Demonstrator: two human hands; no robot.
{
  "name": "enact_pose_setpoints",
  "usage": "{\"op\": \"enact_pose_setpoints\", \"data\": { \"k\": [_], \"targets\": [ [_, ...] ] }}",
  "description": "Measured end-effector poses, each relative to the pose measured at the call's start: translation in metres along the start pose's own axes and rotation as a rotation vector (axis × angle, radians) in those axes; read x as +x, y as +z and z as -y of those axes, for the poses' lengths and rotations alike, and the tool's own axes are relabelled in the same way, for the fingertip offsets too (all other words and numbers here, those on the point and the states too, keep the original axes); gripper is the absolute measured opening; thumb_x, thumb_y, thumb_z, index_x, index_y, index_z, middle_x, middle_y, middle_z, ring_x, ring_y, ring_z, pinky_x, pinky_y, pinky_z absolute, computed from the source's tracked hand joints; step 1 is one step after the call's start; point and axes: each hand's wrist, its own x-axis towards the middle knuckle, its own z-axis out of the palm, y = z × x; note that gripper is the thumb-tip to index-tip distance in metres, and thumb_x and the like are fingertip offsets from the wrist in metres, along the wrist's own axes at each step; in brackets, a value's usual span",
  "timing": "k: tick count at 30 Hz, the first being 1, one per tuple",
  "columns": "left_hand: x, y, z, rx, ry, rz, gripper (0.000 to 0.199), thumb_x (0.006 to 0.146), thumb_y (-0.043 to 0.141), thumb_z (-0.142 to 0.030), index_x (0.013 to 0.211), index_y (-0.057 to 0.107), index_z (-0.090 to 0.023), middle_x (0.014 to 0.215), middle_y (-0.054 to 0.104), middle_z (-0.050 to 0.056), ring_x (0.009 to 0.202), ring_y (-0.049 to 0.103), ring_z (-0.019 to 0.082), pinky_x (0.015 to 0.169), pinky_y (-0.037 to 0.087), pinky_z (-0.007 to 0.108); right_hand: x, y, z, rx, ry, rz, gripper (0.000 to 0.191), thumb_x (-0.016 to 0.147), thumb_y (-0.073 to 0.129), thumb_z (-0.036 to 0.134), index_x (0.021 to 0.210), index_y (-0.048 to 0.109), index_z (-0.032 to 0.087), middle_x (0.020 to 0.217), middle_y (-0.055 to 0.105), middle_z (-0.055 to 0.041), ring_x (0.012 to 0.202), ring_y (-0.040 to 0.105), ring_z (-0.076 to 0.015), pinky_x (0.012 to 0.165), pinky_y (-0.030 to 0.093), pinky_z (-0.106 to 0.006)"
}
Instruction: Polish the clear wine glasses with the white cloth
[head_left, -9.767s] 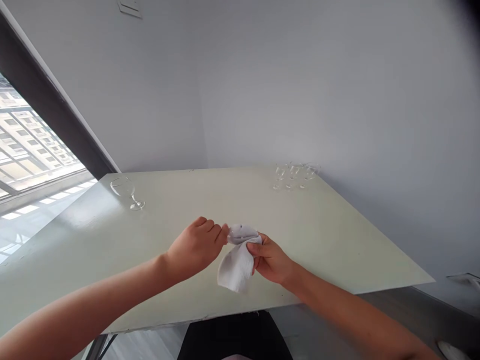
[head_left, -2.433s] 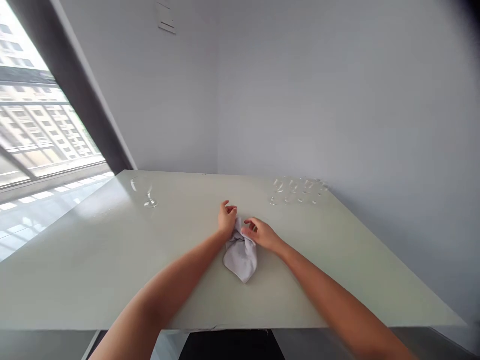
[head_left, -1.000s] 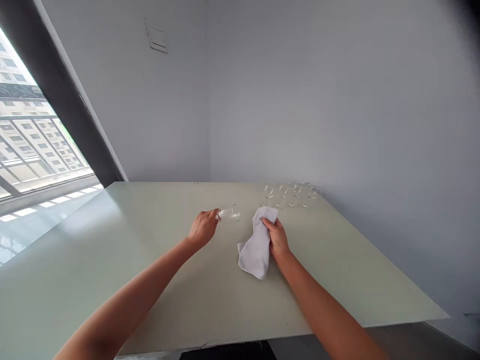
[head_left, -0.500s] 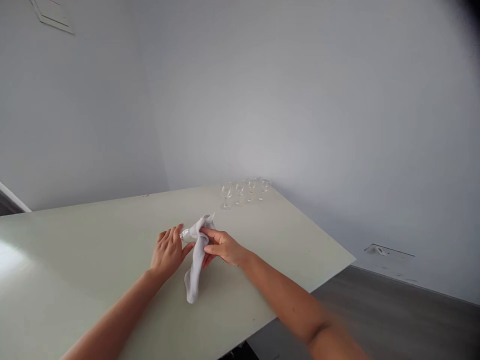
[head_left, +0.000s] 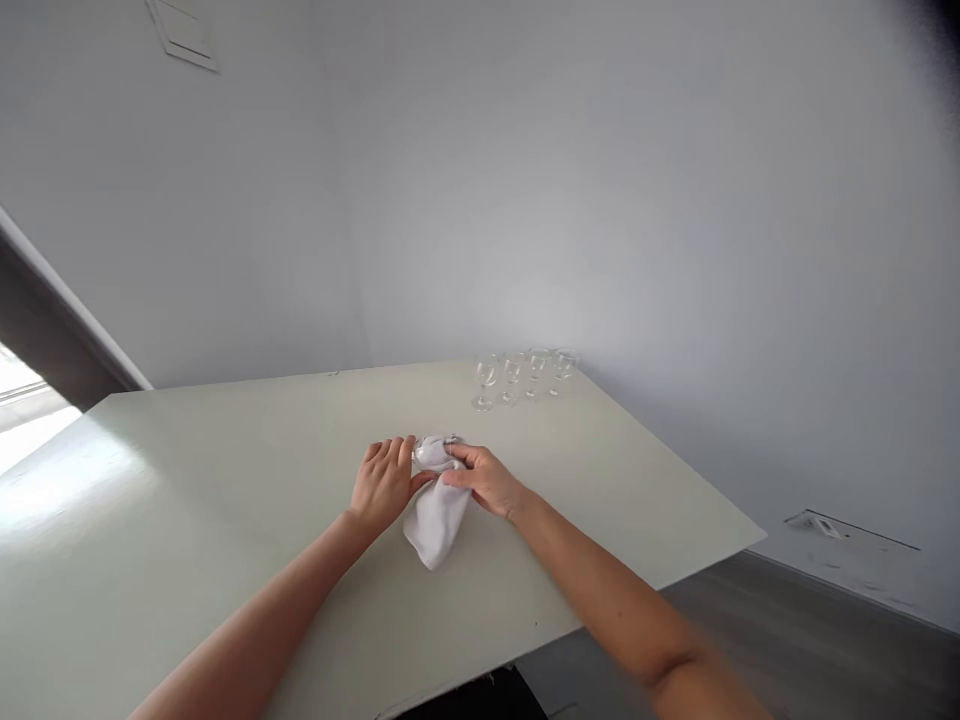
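A clear stemmed glass (head_left: 421, 455) lies sideways between my hands above the table, its bowl partly covered by a white cloth (head_left: 437, 522). My left hand (head_left: 384, 482) is closed round the foot end of the glass, its thumb reaching toward the cloth. At the rim end, my right hand (head_left: 486, 480) pinches the cloth, fingers at the mouth of the glass. The cloth's loose end hangs below both hands. Fingers hide much of the stem and foot.
Several clear stemmed glasses (head_left: 512, 370) stand upright in a row near the far right corner of the pale table (head_left: 247, 500). Grey walls rise behind it. A dark object (head_left: 480, 700) shows below the table's near edge.
The view has turned left, shifting the scene rightward. The cloth has moved from round the bowl so more of it bunches at the opening, and its hanging end is wider and shorter.
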Motion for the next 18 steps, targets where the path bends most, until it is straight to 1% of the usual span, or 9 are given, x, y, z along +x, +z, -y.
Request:
{"op": "enact_pose_setpoints", "data": {
  "k": [2,3,5,7,8,10,12,15,18],
  "targets": [
    [-0.001,0.0,0.002,-0.018,-0.013,0.004,0.049,0.081,0.041,-0.054,0.105,0.048,-0.012,0.079,0.057,0.009,0.075,0.055,0.022,0.072,0.036,0.034,-0.004,-0.004,0.009,0.134,0.048,0.096,0.041,0.071,0.062,0.029,0.11,0.057,0.018,0.086,0.056,-0.0028,0.07,0.051,-0.011,0.063,0.04,-0.023],
    [-0.001,0.0,0.003,-0.026,-0.012,-0.001,0.049,0.081,0.041,-0.055,0.105,0.048,-0.012,0.079,0.057,0.008,0.074,0.054,0.022,0.071,0.036,0.034,-0.007,-0.005,0.013,0.152,0.066,0.13,0.043,0.072,0.061,0.03,0.113,0.055,0.018,0.086,0.056,-0.0026,0.068,0.051,-0.0105,0.062,0.041,-0.023],
    [-0.001,-0.003,0.004,-0.046,0.012,-0.015,0.048,0.082,0.041,-0.054,0.106,0.047,-0.012,0.079,0.057,0.008,0.074,0.054,0.021,0.072,0.035,0.034,-0.011,-0.005,0.016,0.083,0.1,0.193,0.052,0.071,0.063,0.029,0.12,0.049,0.021,0.084,0.055,-0.0015,0.067,0.051,-0.0109,0.06,0.042,-0.023],
    [-0.001,-0.007,0.004,-0.065,0.06,-0.009,0.045,0.083,0.041,-0.051,0.105,0.046,-0.013,0.079,0.058,0.008,0.073,0.054,0.02,0.072,0.035,0.034,-0.013,-0.003,0.011,-0.087,0.117,0.221,0.06,0.069,0.066,0.027,0.125,0.045,0.024,0.082,0.056,-0.0006,0.068,0.053,-0.0128,0.061,0.044,-0.026],
    [0.0,-0.009,0.003,-0.076,0.082,0.007,0.043,0.084,0.041,-0.05,0.104,0.046,-0.013,0.078,0.058,0.007,0.071,0.054,0.019,0.072,0.035,0.034,-0.013,-0.001,0.006,-0.186,0.101,0.195,0.058,0.07,0.066,0.027,0.124,0.046,0.025,0.08,0.057,-0.0005,0.068,0.054,-0.0134,0.061,0.045,-0.026],
    [0.002,-0.014,0.001,-0.102,0.101,0.06,0.039,0.085,0.04,-0.048,0.1,0.047,-0.013,0.075,0.058,0.006,0.068,0.054,0.018,0.069,0.035,0.032,-0.01,0.002,-0.006,-0.342,0.029,0.078,0.043,0.072,0.064,0.029,0.114,0.055,0.024,0.077,0.057,-0.0003,0.066,0.053,-0.0131,0.059,0.046,-0.027],
    [0.005,-0.019,-0.001,-0.116,0.091,0.122,0.036,0.084,0.042,-0.047,0.097,0.049,-0.014,0.071,0.057,0.005,0.065,0.054,0.017,0.067,0.036,0.031,-0.005,0.001,-0.016,-0.385,-0.022,-0.021,0.029,0.072,0.064,0.031,0.099,0.063,0.021,0.07,0.056,0.0002,0.061,0.052,-0.0122,0.057,0.047,-0.027],
    [0.011,-0.029,0.0,-0.05,0.107,0.151,0.03,0.084,0.047,-0.04,0.099,0.05,-0.014,0.07,0.057,0.004,0.066,0.054,0.017,0.074,0.036,0.035,0.002,-0.006,-0.021,-0.224,0.001,-0.022,0.025,0.067,0.069,0.033,0.085,0.064,0.016,0.064,0.056,0.0002,0.056,0.055,-0.013,0.053,0.049,-0.029],
    [0.015,-0.038,0.002,0.055,0.178,0.088,0.023,0.085,0.047,-0.027,0.104,0.05,-0.015,0.069,0.057,0.003,0.069,0.054,0.017,0.085,0.033,0.04,0.001,-0.015,-0.014,-0.01,0.043,0.024,0.031,0.066,0.07,0.035,0.09,0.062,0.016,0.068,0.057,-0.0006,0.057,0.056,-0.0137,0.047,0.05,-0.028]
  ]
}}
